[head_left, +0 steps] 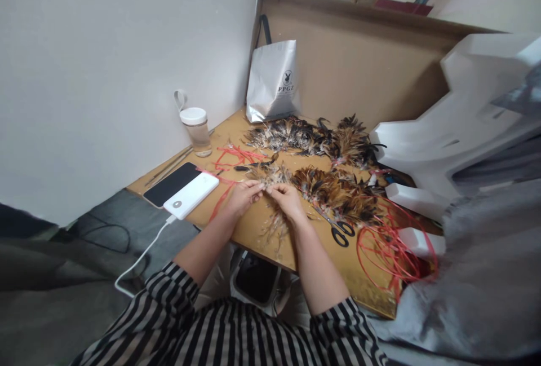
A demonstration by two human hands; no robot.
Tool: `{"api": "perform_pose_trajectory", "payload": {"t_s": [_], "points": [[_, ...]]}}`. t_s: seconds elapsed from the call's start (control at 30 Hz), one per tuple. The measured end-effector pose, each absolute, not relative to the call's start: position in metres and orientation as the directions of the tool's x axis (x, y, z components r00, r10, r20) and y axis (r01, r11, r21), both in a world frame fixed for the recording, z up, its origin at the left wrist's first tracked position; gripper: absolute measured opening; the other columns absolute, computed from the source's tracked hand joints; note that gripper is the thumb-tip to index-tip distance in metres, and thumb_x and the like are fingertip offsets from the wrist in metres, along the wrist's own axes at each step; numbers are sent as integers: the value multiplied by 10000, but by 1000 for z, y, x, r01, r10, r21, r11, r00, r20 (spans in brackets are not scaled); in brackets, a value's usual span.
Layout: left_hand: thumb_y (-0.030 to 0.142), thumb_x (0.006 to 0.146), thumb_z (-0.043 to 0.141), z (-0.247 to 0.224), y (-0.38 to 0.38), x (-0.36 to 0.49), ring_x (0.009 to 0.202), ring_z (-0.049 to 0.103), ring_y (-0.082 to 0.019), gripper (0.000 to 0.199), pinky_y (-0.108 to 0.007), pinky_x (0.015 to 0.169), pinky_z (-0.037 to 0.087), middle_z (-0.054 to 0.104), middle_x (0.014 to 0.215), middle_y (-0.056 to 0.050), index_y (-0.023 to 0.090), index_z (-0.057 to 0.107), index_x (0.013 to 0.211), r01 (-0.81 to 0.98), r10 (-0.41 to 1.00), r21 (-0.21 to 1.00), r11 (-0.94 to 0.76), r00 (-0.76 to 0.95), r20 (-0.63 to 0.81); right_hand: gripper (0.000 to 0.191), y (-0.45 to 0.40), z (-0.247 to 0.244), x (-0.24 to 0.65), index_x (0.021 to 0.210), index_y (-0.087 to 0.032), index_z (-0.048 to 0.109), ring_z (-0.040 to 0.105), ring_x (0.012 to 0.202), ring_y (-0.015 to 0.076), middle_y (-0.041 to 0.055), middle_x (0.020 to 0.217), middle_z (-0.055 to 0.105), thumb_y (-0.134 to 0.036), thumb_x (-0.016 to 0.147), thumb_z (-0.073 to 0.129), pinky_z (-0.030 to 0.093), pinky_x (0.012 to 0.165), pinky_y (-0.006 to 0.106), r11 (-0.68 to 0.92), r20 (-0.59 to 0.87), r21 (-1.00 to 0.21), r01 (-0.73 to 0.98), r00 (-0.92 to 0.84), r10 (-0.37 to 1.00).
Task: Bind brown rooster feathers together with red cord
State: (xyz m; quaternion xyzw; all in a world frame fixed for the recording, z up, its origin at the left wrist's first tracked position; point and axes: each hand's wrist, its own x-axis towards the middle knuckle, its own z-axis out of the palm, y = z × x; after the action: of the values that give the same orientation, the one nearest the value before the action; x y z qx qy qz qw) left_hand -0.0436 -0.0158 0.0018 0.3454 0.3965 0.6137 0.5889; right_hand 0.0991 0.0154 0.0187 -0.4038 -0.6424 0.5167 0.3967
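Note:
My left hand and my right hand meet over the front of the wooden table, their fingertips pinched close together. What lies between the fingers is too small to make out. Pale, fluffy feathers lie just beyond the fingertips. To the right of my right hand spreads a pile of brown feathers, with black-handled scissors in front of it. Loose feather bits are scattered on the tabletop between my forearms.
Dark feathers lie before a silver bag at the back. Red strips tangle at right beside white foam. At left are a lidded cup, a black phone and a white power bank with a cable.

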Motion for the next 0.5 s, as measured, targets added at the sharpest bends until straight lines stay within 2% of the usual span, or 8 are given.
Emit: {"api": "perform_pose_trajectory", "payload": {"t_s": [0.1, 0.33, 0.5], "points": [[326, 606, 699, 1, -15, -43, 465, 432, -61, 220, -202, 472, 299, 537, 525, 11, 133, 628, 684, -398, 997, 918, 6, -66, -35, 284, 15, 15, 96, 706, -133, 642, 514, 568, 108, 27, 660, 631, -409, 655, 607, 391, 557, 219, 184, 122, -972, 145, -356, 927], [342, 603, 696, -3, -13, -43, 471, 439, -67, 234, -208, 472, 302, 543, 540, 7, 134, 632, 689, -355, 997, 935, -9, -70, -17, 240, 13, 17, 97, 681, -132, 632, 462, 512, 92, 13, 596, 600, -363, 690, 569, 356, 507, 200, 295, 183, -920, 256, -385, 905], [335, 608, 689, -6, -13, -44, 475, 441, -67, 229, -211, 473, 299, 548, 547, 9, 139, 648, 718, -338, 999, 941, -26, -48, 10, 240, 13, 17, 99, 674, -129, 629, 484, 536, 96, 19, 619, 612, -356, 707, 556, 370, 539, 205, 317, 200, -922, 221, -427, 882]]}}
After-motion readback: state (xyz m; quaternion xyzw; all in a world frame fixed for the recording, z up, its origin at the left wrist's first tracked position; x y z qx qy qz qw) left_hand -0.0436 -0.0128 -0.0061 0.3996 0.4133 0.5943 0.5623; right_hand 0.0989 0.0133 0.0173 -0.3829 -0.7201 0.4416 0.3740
